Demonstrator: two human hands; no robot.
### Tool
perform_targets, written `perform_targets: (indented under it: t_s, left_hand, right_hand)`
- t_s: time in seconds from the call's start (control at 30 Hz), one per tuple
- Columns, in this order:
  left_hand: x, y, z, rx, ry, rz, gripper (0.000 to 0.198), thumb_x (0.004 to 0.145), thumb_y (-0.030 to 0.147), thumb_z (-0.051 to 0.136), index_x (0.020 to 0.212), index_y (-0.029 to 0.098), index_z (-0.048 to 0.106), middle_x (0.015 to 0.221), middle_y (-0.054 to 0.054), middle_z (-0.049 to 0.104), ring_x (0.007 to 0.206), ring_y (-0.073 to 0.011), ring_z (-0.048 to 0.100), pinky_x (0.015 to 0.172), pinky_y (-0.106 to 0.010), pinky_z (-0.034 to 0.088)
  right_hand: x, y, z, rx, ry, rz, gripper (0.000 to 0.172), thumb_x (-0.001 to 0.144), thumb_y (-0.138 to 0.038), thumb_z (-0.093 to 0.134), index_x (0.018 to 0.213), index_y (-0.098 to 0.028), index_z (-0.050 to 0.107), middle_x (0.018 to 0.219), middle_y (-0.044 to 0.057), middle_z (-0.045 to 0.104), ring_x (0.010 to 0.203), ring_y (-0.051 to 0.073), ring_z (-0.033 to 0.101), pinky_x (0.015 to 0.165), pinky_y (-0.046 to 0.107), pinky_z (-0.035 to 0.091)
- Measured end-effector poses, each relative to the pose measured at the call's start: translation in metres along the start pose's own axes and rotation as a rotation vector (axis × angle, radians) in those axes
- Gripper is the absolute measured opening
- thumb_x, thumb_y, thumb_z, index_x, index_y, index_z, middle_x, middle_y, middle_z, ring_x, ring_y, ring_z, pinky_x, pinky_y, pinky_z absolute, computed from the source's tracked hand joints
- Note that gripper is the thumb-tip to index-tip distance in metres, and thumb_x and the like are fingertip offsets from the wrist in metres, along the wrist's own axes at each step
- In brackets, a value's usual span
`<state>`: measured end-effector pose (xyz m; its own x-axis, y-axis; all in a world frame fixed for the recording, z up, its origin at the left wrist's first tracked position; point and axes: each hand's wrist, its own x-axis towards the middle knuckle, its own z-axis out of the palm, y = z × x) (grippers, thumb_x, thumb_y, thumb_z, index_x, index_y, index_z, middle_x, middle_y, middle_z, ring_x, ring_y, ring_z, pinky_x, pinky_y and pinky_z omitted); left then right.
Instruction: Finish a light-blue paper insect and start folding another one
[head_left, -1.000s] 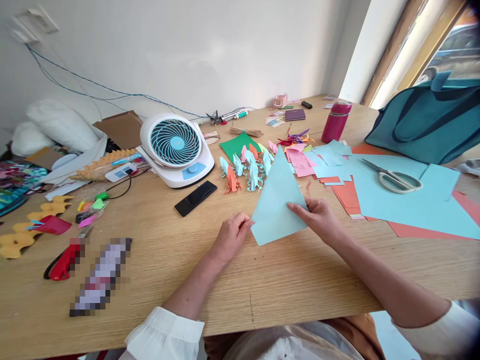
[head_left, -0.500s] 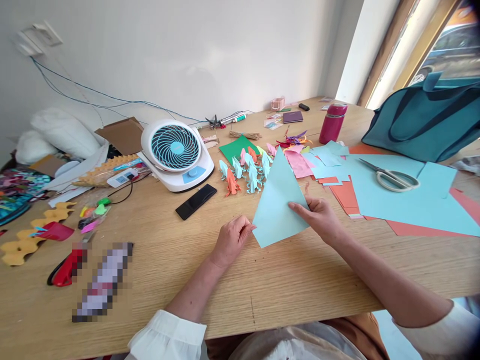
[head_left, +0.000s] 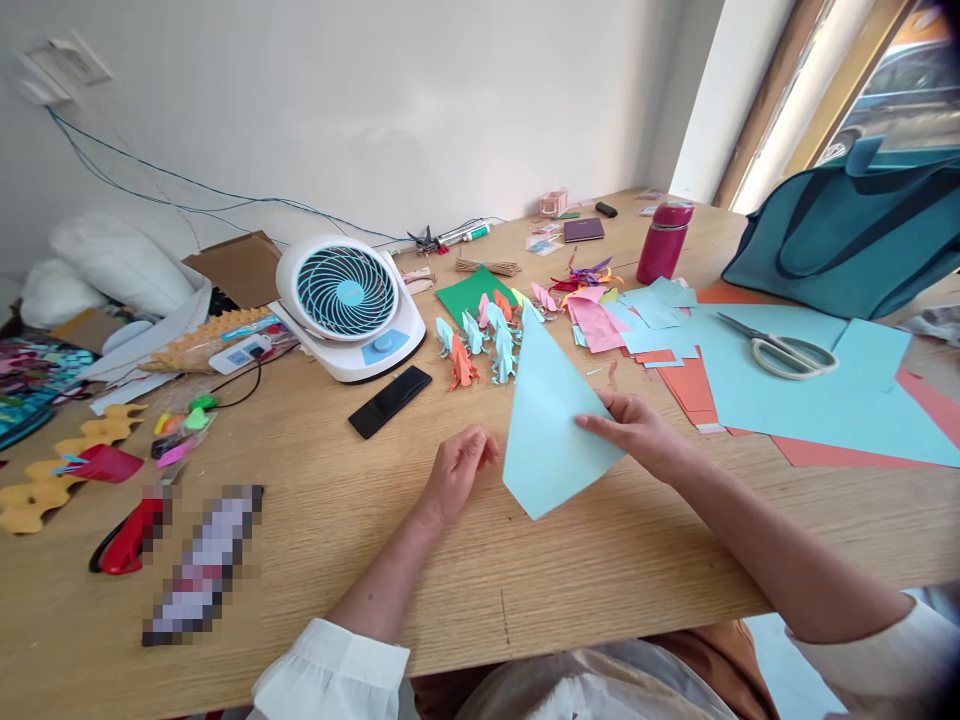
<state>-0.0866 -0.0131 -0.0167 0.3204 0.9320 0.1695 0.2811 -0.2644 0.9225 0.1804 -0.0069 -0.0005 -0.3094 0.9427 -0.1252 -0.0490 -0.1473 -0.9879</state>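
A light blue sheet of paper is held tilted above the table, one corner pointing away from me. My right hand grips its right edge, thumb on top and the other fingers behind. Just left of the sheet is my left hand, apart from the paper, with its fingers loosely curled and nothing visible in them. Beyond the sheet stand several small folded paper figures in light blue, orange and pink, partly covered by the sheet's tip.
White scissors lie on large blue sheets at right, near a magenta bottle and a teal bag. A small fan, a black phone and a red-handled cutter lie to the left.
My left hand has let go of the sheet's left corner and drawn slightly left. The sheet has turned a little in my right hand, its near corner now lower.
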Motion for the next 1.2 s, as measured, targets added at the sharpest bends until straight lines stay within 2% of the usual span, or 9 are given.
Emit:
perform_targets:
  t_s: [0.13,0.3,0.4,0.5,0.67,0.8,0.97,1.07,1.2]
  left_hand:
    - [0.003,-0.003,-0.003,-0.543,-0.121,-0.225,0.072,0.082,0.081,0.032,0.092,0.018,0.065,0.081,-0.008,0.065,0.069,-0.019,0.058,0.056,-0.027,0.043]
    - [0.003,-0.001,-0.011,-0.759,-0.301,-0.449,0.095,0.071,0.092,0.029,0.104,0.013,0.071,0.094,-0.017,0.074,0.088,-0.0311,0.068,0.073,-0.037,0.05]
    - [0.001,0.003,-0.015,-0.718,-0.514,-0.497,0.094,0.071,0.089,0.038,0.112,0.011,0.07,0.105,-0.02,0.073,0.095,-0.032,0.069,0.078,-0.037,0.05]
    - [-0.004,0.011,-0.008,-0.52,-0.72,-0.485,0.074,0.073,0.073,0.063,0.121,0.017,0.066,0.113,-0.017,0.071,0.096,-0.0282,0.069,0.07,-0.029,0.05]
    - [-0.012,0.02,0.019,-0.404,-0.818,-0.442,0.056,0.066,0.039,0.085,0.113,0.02,0.062,0.1,-0.008,0.071,0.086,-0.0179,0.067,0.075,-0.028,0.049]
    - [-0.01,0.015,0.02,-0.411,-0.676,-0.379,0.041,0.069,0.036,0.083,0.098,0.017,0.062,0.091,-0.004,0.068,0.08,-0.014,0.063,0.071,-0.024,0.048]
    - [0.0,0.003,0.008,-0.491,-0.153,-0.34,0.041,0.068,0.037,0.084,0.095,0.016,0.061,0.09,-0.002,0.071,0.077,-0.0138,0.065,0.072,-0.025,0.049]
    - [0.004,-0.002,0.006,-0.541,0.07,-0.326,0.046,0.066,0.036,0.085,0.1,0.016,0.061,0.094,-0.003,0.073,0.08,-0.0143,0.066,0.076,-0.026,0.05]
    - [0.004,-0.002,0.008,-0.547,0.09,-0.32,0.046,0.066,0.035,0.084,0.101,0.015,0.062,0.097,-0.005,0.073,0.081,-0.0145,0.066,0.076,-0.026,0.05]
  right_hand:
    - [-0.003,-0.005,-0.003,-0.127,-0.326,0.064,0.039,0.076,-0.049,0.075,0.1,-0.018,0.069,0.089,0.003,0.073,0.073,0.018,0.068,0.059,0.025,0.053]
    - [-0.008,-0.014,-0.003,-0.356,-0.573,0.048,0.034,0.077,-0.043,0.074,0.101,-0.019,0.071,0.088,0.001,0.072,0.073,0.016,0.066,0.06,0.022,0.051]
    - [-0.011,-0.018,-0.001,-0.438,-0.737,0.076,0.034,0.077,-0.039,0.073,0.103,-0.019,0.073,0.091,0.001,0.073,0.076,0.017,0.066,0.064,0.023,0.052]
    - [-0.014,-0.018,0.003,-0.541,-0.846,0.079,0.028,0.074,-0.031,0.073,0.1,-0.019,0.073,0.085,-0.001,0.072,0.072,0.014,0.063,0.061,0.02,0.047]
    - [-0.013,-0.012,0.01,-0.581,-0.859,0.006,0.022,0.073,-0.026,0.073,0.094,-0.02,0.074,0.081,-0.002,0.071,0.07,0.014,0.06,0.061,0.021,0.045]
    - [-0.009,-0.011,0.005,-0.377,-0.616,0.001,0.034,0.079,-0.04,0.071,0.107,-0.021,0.07,0.097,0.002,0.073,0.08,0.017,0.064,0.067,0.025,0.049]
    - [-0.001,-0.009,-0.008,0.068,-0.034,0.038,0.055,0.087,-0.065,0.052,0.124,-0.025,0.06,0.111,0.008,0.07,0.088,0.021,0.067,0.066,0.028,0.052]
    - [0.002,-0.006,-0.009,0.14,-0.062,-0.01,0.063,0.084,-0.073,0.047,0.122,-0.025,0.062,0.117,0.01,0.068,0.102,0.026,0.065,0.075,0.033,0.054]
    - [0.004,0.0,-0.001,-0.053,0.024,-0.044,0.051,0.067,-0.061,0.075,0.097,-0.02,0.07,0.09,0.007,0.072,0.083,0.022,0.065,0.071,0.033,0.052]
